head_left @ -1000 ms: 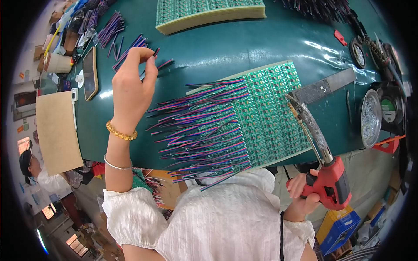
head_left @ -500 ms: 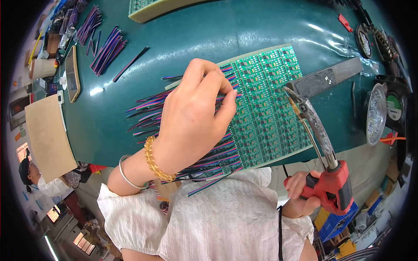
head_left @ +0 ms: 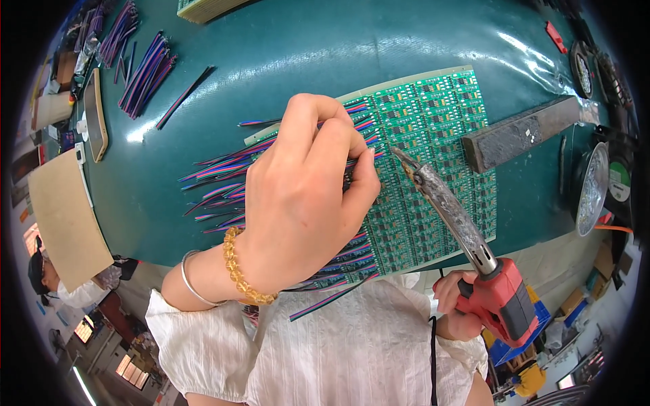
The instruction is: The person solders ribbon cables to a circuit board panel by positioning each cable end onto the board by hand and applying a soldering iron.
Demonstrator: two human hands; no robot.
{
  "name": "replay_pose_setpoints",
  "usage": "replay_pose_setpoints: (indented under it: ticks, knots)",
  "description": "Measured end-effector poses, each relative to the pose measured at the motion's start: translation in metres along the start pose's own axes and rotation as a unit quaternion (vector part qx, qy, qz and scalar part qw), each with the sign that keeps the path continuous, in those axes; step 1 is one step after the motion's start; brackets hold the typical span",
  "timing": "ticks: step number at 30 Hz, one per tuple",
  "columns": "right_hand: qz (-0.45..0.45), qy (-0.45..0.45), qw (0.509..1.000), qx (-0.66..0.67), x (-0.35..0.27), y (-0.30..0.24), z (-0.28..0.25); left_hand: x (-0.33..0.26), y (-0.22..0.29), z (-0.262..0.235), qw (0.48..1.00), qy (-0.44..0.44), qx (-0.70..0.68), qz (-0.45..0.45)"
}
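Observation:
My left hand (head_left: 308,186) pinches a thin multicoloured wire (head_left: 376,155) with thumb and forefinger, its end at the green circuit board panel (head_left: 433,183). Rows of such wires (head_left: 223,166) stick out from the panel's left side, partly hidden under this hand. In my right hand (head_left: 455,306) is a red-and-black soldering gun (head_left: 509,304). Its tip (head_left: 398,154) points left, over the panel, a short way right of the pinched wire; whether it touches the board I cannot tell.
A dark grey bar (head_left: 521,133) lies right of the panel, with a metal dish (head_left: 591,189) beyond it. Bundles of wires (head_left: 145,74), a phone (head_left: 95,115) and a cardboard sheet (head_left: 68,216) lie at the left. A stack of boards (head_left: 210,8) stands at the far edge.
The soldering gun has swung left, its tip moving from beside the grey bar to near my left fingertips. My left hand stays at the wires, still pinching.

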State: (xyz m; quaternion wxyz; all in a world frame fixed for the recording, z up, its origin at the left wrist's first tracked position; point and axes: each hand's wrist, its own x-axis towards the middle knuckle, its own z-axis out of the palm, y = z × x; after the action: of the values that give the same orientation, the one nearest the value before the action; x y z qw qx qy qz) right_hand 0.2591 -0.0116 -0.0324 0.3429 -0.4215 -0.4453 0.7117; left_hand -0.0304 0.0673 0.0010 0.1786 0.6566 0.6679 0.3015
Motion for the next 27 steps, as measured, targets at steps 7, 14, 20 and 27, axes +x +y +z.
replay_pose_setpoints:
  ticks: [7,14,20,27]
  knots:
    - [-0.020,0.031,0.999,-0.022,-0.004,0.006,0.001,0.002,0.001,-0.001,1.000,-0.001,-0.013,-0.006]
    - [0.036,0.001,0.998,-0.055,-0.006,-0.009,0.002,0.000,0.000,0.004,1.000,0.018,0.003,-0.001]
    - [-0.070,0.014,0.992,-0.103,-0.010,0.006,0.000,0.001,0.000,0.003,1.000,0.022,-0.003,0.003]
    - [-0.003,-0.054,0.988,-0.146,0.003,-0.011,-0.006,-0.001,-0.001,0.002,1.000,0.018,-0.002,0.001]
